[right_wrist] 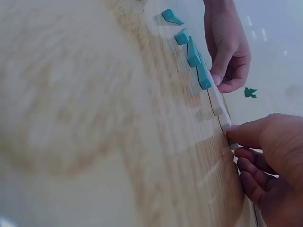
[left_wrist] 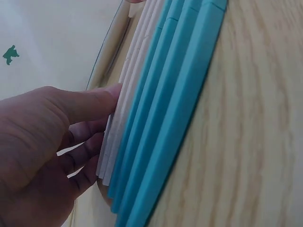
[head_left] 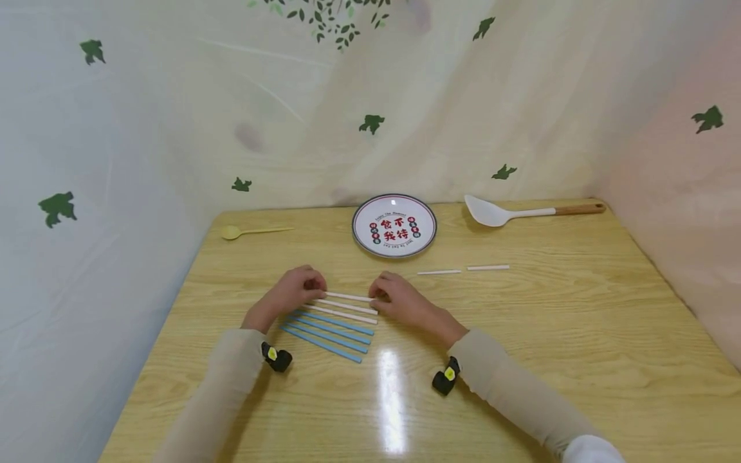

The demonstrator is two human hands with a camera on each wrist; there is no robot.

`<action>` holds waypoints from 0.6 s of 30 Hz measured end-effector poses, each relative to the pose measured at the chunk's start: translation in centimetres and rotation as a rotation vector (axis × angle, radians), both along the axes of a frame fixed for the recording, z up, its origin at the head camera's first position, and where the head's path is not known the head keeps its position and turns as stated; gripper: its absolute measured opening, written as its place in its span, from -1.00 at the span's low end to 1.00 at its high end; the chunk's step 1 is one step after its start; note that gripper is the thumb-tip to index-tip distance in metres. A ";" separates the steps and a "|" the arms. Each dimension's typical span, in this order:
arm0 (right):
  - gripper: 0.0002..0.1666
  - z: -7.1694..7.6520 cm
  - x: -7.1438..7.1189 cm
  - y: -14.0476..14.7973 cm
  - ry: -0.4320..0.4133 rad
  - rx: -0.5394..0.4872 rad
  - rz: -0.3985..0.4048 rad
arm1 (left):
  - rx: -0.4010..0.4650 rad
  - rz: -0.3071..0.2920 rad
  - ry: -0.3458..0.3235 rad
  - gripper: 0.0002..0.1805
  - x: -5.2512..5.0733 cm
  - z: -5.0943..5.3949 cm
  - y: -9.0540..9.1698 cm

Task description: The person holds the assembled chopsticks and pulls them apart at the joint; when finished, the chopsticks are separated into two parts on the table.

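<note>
Where left hand (head_left: 295, 288) is working: slim white stick (head_left: 348, 296) is being pinched.
Right hand (head_left: 399, 299): opposite end is being grasped.

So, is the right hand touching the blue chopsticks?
Apart. The right wrist view shows a clear gap, with white chopsticks lying between the right hand and the blue chopsticks.

Downward head view, close wrist views, right seemingly sideways, all sharing sticks (left_wrist: 158, 94)
</note>
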State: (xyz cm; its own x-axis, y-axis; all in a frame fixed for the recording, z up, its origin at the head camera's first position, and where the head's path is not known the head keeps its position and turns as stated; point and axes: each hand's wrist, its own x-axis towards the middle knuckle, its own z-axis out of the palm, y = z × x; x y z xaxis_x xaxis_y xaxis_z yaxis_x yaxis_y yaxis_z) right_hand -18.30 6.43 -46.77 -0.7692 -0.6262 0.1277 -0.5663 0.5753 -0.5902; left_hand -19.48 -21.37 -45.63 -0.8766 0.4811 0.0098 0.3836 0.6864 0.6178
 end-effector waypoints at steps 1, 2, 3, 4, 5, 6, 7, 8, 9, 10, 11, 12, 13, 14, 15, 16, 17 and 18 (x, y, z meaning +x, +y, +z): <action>-0.88 -0.1 0.0 0.0 0.005 -0.001 -0.005 | -0.005 0.002 0.001 -0.95 0.0 0.0 0.1; -0.89 -0.1 0.0 -0.1 0.008 -0.003 -0.010 | -0.012 0.001 0.005 -0.95 -0.1 -0.1 0.1; -0.90 -0.2 0.0 -0.1 0.011 -0.002 -0.016 | -0.017 0.000 0.007 -0.95 -0.1 -0.1 0.1; -0.90 -0.2 0.0 -0.1 0.009 -0.006 -0.021 | -0.015 0.000 0.005 -0.95 -0.1 -0.1 0.1; -0.91 -0.1 0.0 -0.1 0.000 -0.011 -0.029 | -0.011 0.000 0.000 -0.95 -0.2 0.0 0.2; -0.91 -0.1 0.0 -0.1 -0.013 -0.017 -0.038 | -0.004 -0.001 -0.010 -0.95 -0.1 0.2 0.2; -0.91 0.1 0.1 -0.1 -0.026 -0.025 -0.050 | 0.003 0.000 -0.018 -0.95 0.0 0.4 0.2; -0.92 0.2 0.1 -0.1 -0.041 -0.035 -0.062 | 0.009 -0.002 -0.027 -0.95 0.0 0.7 0.3; -0.92 0.5 0.2 -0.1 -0.054 -0.046 -0.074 | 0.012 -0.006 -0.031 -0.94 0.0 1.1 0.4; -0.93 0.8 0.2 0.0 -0.066 -0.062 -0.086 | 0.012 -0.016 -0.028 -0.95 0.1 1.4 0.5; -0.93 1.1 0.2 0.0 -0.070 -0.069 -0.096 | 0.005 -0.025 -0.028 -0.96 0.1 1.8 0.6; -0.93 1.4 0.2 0.0 -0.069 -0.081 -0.104 | -0.004 -0.039 -0.021 -0.95 0.2 2.3 0.8; -0.92 1.7 0.2 0.0 -0.067 -0.091 -0.109 | -0.013 -0.050 -0.014 -0.94 0.3 2.7 1.1; -0.91 2.0 0.2 -0.1 -0.062 -0.096 -0.110 | -0.022 -0.064 -0.009 -0.92 0.3 3.1 1.3; -0.89 2.3 0.1 -0.1 -0.055 -0.100 -0.107 | -0.028 -0.077 0.001 -0.90 0.4 3.5 1.7; -0.87 2.6 0.1 -0.2 -0.052 -0.103 -0.103 | -0.031 -0.089 0.007 -0.89 0.5 3.9 2.0; -0.85 2.7 0.0 -0.2 -0.048 -0.104 -0.097 | -0.028 -0.095 0.006 -0.88 0.6 4.2 2.5; -0.83 2.9 0.0 -0.3 -0.046 -0.107 -0.089 | -0.020 -0.104 0.008 -0.88 0.7 4.5 2.9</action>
